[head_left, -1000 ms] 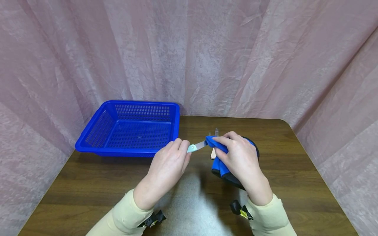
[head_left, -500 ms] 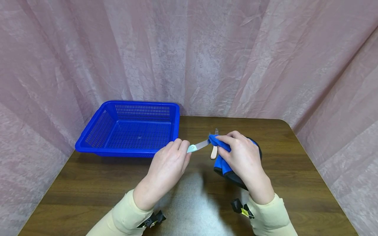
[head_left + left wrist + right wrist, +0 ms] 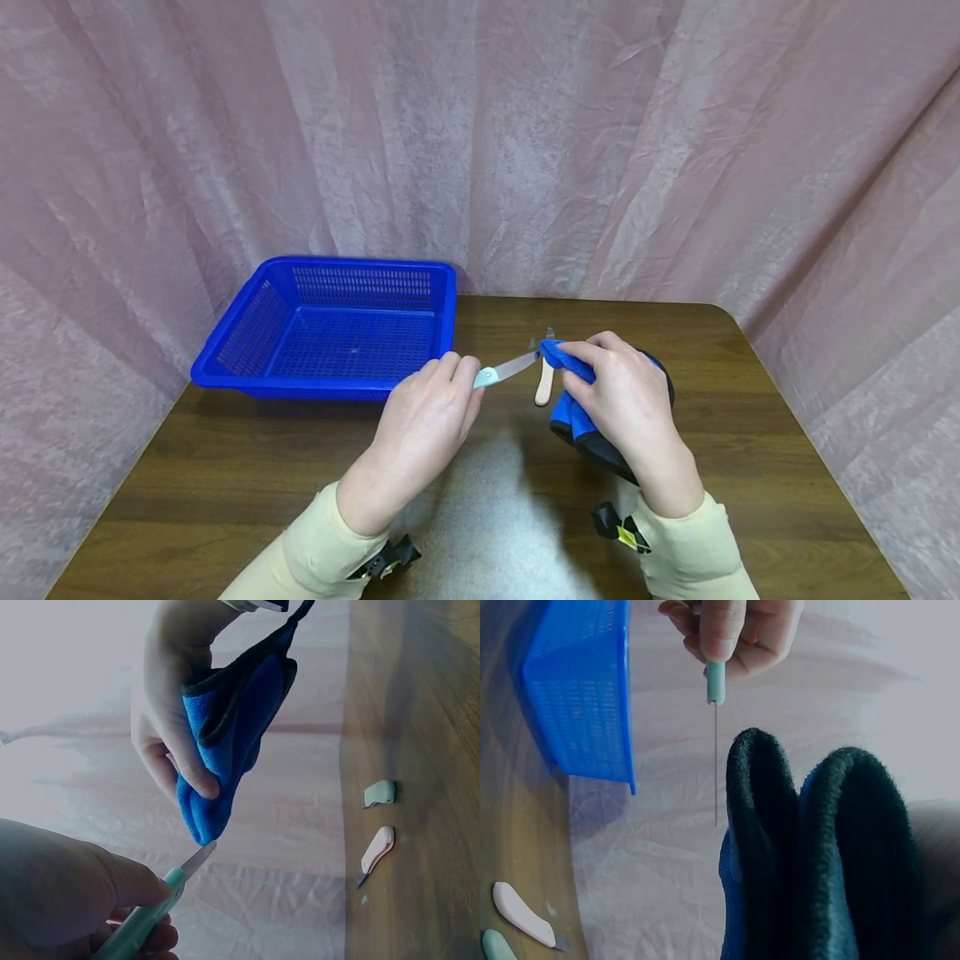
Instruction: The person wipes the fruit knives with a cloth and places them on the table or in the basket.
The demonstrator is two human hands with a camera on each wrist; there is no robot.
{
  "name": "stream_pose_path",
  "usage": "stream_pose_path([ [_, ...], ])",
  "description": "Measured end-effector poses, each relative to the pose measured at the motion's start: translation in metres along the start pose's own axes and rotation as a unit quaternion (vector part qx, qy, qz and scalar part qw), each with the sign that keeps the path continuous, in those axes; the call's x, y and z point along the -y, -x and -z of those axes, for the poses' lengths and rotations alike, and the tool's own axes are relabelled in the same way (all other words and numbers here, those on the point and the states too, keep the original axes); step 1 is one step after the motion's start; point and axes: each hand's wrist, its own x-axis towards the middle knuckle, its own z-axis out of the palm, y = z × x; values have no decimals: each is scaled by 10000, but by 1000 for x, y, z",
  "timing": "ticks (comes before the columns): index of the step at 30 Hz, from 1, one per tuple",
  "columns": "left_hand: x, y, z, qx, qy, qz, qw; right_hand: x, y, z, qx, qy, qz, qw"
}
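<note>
My left hand (image 3: 429, 417) grips the mint-green handle of a folding knife (image 3: 514, 367), its blade unfolded and pointing right. With my right hand (image 3: 626, 400) I pinch a folded blue cloth (image 3: 565, 412) with black edging. A corner of the cloth is right at the blade's tip, and most of the blade shows bare. In the left wrist view the cloth (image 3: 238, 742) bunches between thumb and fingers, just above the knife's tip. Both hands are above the table.
A blue plastic basket (image 3: 322, 382) stands at the table's back left. A second knife (image 3: 544, 386) with a cream handle lies on the table (image 3: 720, 400) beyond the cloth. Near it is a green-handled one (image 3: 380, 793). A pink curtain (image 3: 480, 150) hangs behind.
My right hand and the cloth have slid to the right along the blade to its tip, baring more of it. My left hand has stayed in place with the knife.
</note>
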Motion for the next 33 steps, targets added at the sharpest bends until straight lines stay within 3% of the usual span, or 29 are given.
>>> stream_pose_path([
  [18,1,1,-4,45,-78,-45,9999,3,1,4,47,-26,-56,10000],
  [33,1,2,-8,257,64,172,9995,4,1,1,110,-69,-27,9999],
])
